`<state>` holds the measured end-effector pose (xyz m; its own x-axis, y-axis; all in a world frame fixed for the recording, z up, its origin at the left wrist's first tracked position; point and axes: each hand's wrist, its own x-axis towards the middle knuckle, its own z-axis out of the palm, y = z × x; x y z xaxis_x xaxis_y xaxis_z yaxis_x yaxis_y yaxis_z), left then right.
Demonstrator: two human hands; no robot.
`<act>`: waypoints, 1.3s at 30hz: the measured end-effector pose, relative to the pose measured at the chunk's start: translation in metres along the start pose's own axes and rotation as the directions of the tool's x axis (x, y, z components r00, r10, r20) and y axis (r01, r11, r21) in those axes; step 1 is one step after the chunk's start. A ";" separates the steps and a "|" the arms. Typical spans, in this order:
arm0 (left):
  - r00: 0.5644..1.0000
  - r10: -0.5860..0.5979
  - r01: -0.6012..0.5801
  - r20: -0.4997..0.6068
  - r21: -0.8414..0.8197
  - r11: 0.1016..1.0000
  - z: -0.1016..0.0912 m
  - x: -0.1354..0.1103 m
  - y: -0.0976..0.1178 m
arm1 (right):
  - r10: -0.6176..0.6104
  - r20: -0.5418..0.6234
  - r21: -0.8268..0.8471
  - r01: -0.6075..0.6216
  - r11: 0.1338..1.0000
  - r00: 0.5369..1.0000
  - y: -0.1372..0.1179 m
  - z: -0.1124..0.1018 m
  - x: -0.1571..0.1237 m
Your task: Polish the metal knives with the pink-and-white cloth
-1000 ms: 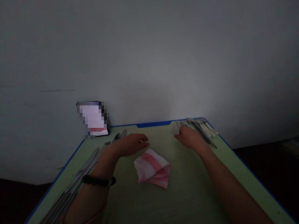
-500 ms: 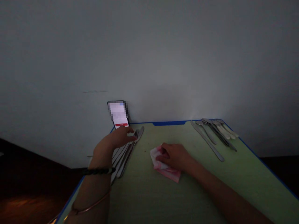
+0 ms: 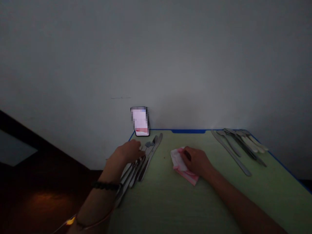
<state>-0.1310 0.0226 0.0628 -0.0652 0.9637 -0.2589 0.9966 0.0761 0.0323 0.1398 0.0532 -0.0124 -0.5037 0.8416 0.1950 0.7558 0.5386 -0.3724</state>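
My left hand is over a row of metal cutlery on the left of the table, its fingers bent and a gap showing between fingertips and thumb. Knives, with what look like spoons or forks, lie side by side there; the hand and wrist hide part of them. Near the middle, my right hand grips a crumpled pink-and-white cloth that rests on the tabletop. Its fingers are closed on the cloth's upper right part.
A lit phone leans on the wall behind the left cutlery. At the far right of the pale green, blue-edged table lie a separate knife, a spoon and several pieces with dark or white handles. A grey wall stands behind.
The whole view has shifted, so the table sits further right. My left hand has come down lower over the left cutlery, away from the phone. My right hand keeps its hold on the cloth.
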 end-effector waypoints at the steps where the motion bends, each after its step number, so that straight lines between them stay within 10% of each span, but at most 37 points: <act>1: 0.999 -0.019 0.019 0.039 0.006 1.000 0.004 0.001 -0.004 | 0.003 -0.004 -0.002 -0.003 1.000 1.000 0.000 0.001 0.001; 14: 0.982 -0.037 0.068 0.188 -0.163 0.984 0.022 0.026 -0.023 | 0.023 -0.037 0.031 -0.021 0.999 0.999 0.010 0.005 0.004; 24: 0.992 0.118 -0.107 0.040 -0.209 0.972 0.005 0.018 -0.027 | 0.011 -0.062 0.072 -0.007 0.997 0.998 0.011 0.007 0.006; 33: 0.936 0.121 -0.307 -0.331 -0.599 0.740 -0.003 0.001 0.043 | -0.215 -0.068 -0.012 0.214 0.977 0.974 -0.001 -0.003 -0.010; 39: 0.963 0.198 -0.250 -0.181 -0.869 0.426 0.040 0.004 0.103 | 0.008 -0.234 0.137 0.025 0.990 0.972 0.021 -0.003 -0.032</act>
<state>-0.0270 0.0241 0.0266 0.1254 0.9897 -0.0688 0.3969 0.0135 0.9178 0.1733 0.0378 -0.0240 -0.3862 0.8318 0.3988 0.6785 0.5490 -0.4880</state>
